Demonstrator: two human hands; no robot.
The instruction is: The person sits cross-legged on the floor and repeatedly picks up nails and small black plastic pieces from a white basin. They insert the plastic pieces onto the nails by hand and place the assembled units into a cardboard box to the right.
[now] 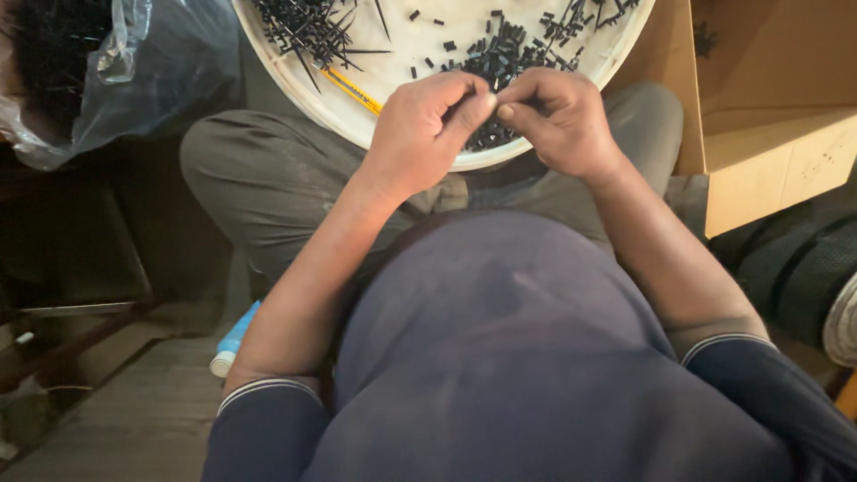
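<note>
A round white tray (357, 120) rests on my lap and holds several small black plastic pieces (500, 49) and thin black sprue sticks (308, 31). A yellow pencil-like stick (353, 89) lies on the tray's left part. My left hand (424, 125) and my right hand (558, 116) meet over the tray's near rim, fingertips pinched together. Something tiny and dark seems to be between the fingers, but they hide it. More black pieces lie just under my hands.
A clear plastic bag (134, 71) with dark contents sits at the upper left. An open cardboard box (768, 116) stands at the right. A blue and white tube (234, 339) lies on the floor beside my left knee. Dark bundles (794, 259) lie at the right edge.
</note>
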